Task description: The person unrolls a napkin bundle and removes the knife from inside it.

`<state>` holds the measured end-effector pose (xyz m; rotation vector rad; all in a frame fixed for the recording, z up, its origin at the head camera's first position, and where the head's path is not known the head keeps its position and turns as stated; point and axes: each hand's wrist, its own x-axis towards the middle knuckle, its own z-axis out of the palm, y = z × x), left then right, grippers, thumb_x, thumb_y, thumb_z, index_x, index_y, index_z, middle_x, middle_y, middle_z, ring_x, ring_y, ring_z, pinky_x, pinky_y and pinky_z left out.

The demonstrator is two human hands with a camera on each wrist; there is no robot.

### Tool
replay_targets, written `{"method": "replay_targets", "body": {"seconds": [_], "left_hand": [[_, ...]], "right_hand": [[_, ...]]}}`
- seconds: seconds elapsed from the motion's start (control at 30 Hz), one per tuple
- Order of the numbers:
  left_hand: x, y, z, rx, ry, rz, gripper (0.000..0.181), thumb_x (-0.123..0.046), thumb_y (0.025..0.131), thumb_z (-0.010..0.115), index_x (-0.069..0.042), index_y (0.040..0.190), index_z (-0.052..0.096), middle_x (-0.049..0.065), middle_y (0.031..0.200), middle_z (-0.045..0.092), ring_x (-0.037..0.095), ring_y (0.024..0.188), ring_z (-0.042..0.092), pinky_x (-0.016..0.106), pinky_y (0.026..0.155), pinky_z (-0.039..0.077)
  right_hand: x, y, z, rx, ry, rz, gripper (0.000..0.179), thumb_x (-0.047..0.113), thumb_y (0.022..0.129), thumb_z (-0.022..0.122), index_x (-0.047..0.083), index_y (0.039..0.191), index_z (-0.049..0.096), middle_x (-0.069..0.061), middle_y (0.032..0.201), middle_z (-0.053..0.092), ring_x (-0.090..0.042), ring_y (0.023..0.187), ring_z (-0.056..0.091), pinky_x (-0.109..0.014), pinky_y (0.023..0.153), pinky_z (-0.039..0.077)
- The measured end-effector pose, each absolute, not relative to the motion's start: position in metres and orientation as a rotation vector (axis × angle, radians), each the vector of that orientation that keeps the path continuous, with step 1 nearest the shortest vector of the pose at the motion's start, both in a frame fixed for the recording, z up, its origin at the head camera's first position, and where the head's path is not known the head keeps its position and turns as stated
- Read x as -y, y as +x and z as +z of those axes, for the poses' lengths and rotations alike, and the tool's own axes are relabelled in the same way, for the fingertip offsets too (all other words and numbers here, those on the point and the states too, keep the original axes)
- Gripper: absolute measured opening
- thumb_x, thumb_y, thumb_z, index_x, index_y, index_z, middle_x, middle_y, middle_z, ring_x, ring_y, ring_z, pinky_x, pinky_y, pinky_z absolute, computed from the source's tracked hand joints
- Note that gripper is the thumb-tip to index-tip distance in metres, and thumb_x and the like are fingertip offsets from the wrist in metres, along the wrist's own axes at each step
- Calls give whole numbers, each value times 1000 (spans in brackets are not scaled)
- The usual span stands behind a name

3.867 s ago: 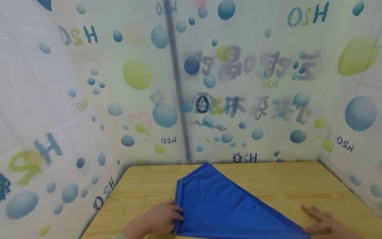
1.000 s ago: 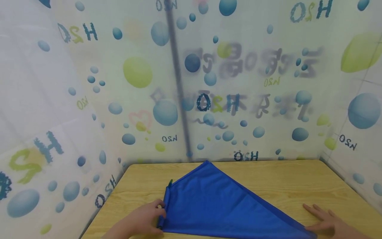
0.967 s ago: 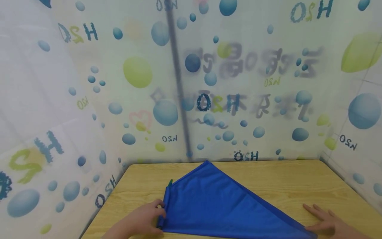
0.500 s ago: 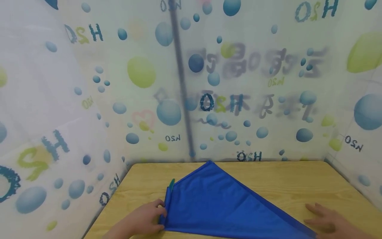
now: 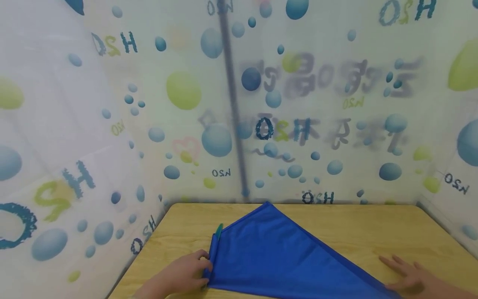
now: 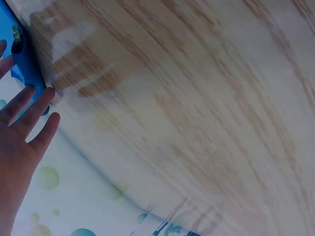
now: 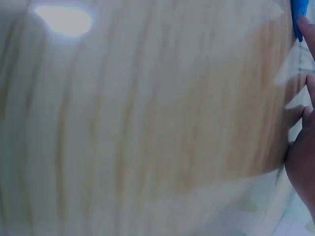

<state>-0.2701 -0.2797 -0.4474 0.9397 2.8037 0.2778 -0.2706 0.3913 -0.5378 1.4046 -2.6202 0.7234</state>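
A blue cloth (image 5: 272,257) lies spread in a kite-like shape, its left edge folded into a narrow roll (image 5: 213,249). From the far end of that roll pokes a flat green tip (image 5: 219,229). My left hand (image 5: 184,272) holds the roll near its close end, fingers bent over it and thumb low. In the left wrist view, the fingers of the left hand (image 6: 22,128) are spread along the roll (image 6: 30,66). My right hand (image 5: 414,278), fingers loosely extended, rests at the cloth's right tip, which in the right wrist view is a blue end (image 7: 299,19) by a fingertip.
The cloth lies on a light wooden table (image 5: 354,226) with rounded far corners. Behind it and at both sides hang pale curtains (image 5: 328,74) printed with blue and green drops. A dark pole (image 5: 233,108) shows through the back one.
The rolled edge and left hand have shifted left relative to the cloth's far corner, and the green tip has come out further. The right hand stays near the right tip. The head view has turned left.
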Motion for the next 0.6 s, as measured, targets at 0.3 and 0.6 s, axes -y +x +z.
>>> {"method": "replay_targets", "body": {"seconds": [0.3, 0.6], "left_hand": [[276, -277, -451, -2831, 967, 270, 17, -39, 86, 73, -27, 94, 65, -3, 106, 52, 3, 76, 50, 27, 66, 48], [274, -282, -452, -2825, 939, 262, 43, -43, 81, 77, -26, 118, 66, -3, 108, 46, 6, 81, 45, 27, 69, 45]], "right_hand": [[-393, -270, -547, 2509, 1416, 885, 38, 18, 102, 45, 30, 133, 62, 19, 160, 9, 10, 138, -10, -13, 90, -21], [-389, -267, -538, 2545, 1415, 867, 42, 12, 97, 54, 30, 134, 61, 22, 159, 6, 12, 137, -12, -7, 91, -15]]}}
